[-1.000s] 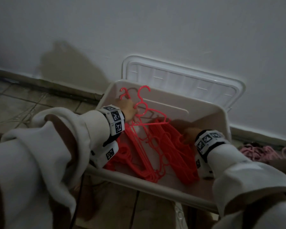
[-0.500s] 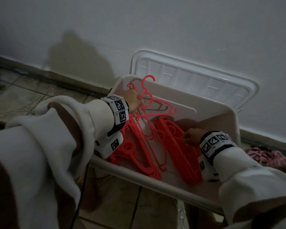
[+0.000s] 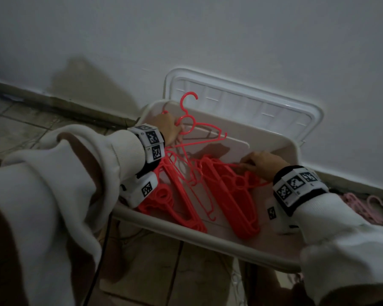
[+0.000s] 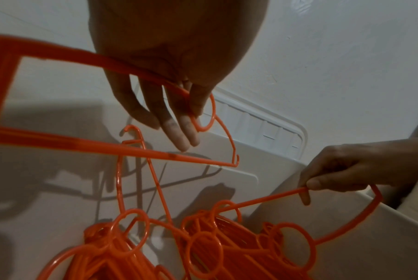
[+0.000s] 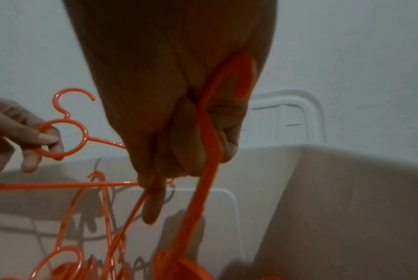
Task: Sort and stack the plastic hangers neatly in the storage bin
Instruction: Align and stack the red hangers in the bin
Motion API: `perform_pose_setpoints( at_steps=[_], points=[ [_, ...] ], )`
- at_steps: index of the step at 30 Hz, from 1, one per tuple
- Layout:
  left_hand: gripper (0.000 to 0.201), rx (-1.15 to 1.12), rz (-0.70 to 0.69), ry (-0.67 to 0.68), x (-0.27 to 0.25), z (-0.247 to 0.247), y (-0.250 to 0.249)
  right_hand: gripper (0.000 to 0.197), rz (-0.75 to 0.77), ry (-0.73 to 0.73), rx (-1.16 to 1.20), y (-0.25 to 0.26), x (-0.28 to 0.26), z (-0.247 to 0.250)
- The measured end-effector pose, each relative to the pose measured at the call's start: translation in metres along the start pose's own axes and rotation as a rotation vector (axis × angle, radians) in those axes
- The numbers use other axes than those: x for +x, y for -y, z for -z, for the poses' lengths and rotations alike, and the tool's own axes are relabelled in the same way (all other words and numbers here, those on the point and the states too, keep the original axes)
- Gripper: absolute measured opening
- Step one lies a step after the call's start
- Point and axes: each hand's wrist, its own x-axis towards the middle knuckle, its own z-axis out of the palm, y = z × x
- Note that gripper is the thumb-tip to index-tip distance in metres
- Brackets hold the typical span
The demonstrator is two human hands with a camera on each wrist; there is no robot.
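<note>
Most red hangers (image 3: 234,195) are stacked in the bin (image 3: 208,237); one hanger (image 3: 192,129) is gripped at 11 o'clock by the left hand (image 3: 166,127), another hanger (image 4: 274,197) is pinched by the right hand (image 3: 263,164), and pink ones (image 3: 360,206) remain outside at 3 o'clock.

Left hand (image 3: 169,127), frame centre, curls its fingers (image 4: 179,121) round a hanger (image 3: 199,133); right hand (image 3: 263,163), centre right, pinches another hanger (image 4: 270,199).

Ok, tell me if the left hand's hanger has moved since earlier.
Yes, upward. The hanger held by the left hand had its hook near the bin far rim; now the hook stands above it, against the lid.
</note>
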Motion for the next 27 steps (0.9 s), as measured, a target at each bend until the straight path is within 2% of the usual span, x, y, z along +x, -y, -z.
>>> perform_pose_setpoints(
  at_steps=[7,10,15,17,20,24,27],
  points=[
    [0.027,0.024,0.066,0.163,-0.006,-0.013,0.003,0.026,0.010,-0.063,0.000,-0.002,-0.015,0.007],
    [0.025,0.071,0.007,0.237,-0.014,-0.020,-0.007,0.026,0.011,-0.088,0.014,0.001,-0.021,0.012],
    [0.022,0.239,0.076,0.351,-0.013,-0.029,-0.020,0.026,0.048,-0.081,0.039,0.003,-0.029,0.016],
    [0.016,0.321,0.127,0.353,-0.009,-0.036,-0.018,0.026,0.060,-0.094,0.054,0.001,-0.033,0.018],
    [0.030,0.268,0.197,0.319,-0.002,-0.048,-0.014,0.026,0.061,-0.113,0.090,-0.002,-0.039,0.022],
    [0.021,0.367,0.142,0.363,0.004,-0.052,-0.017,0.024,0.060,-0.131,0.118,-0.010,-0.038,0.019],
    [0.022,0.374,0.091,0.285,0.006,-0.048,-0.020,0.023,0.057,-0.164,0.156,-0.014,-0.035,0.017]
  ],
)
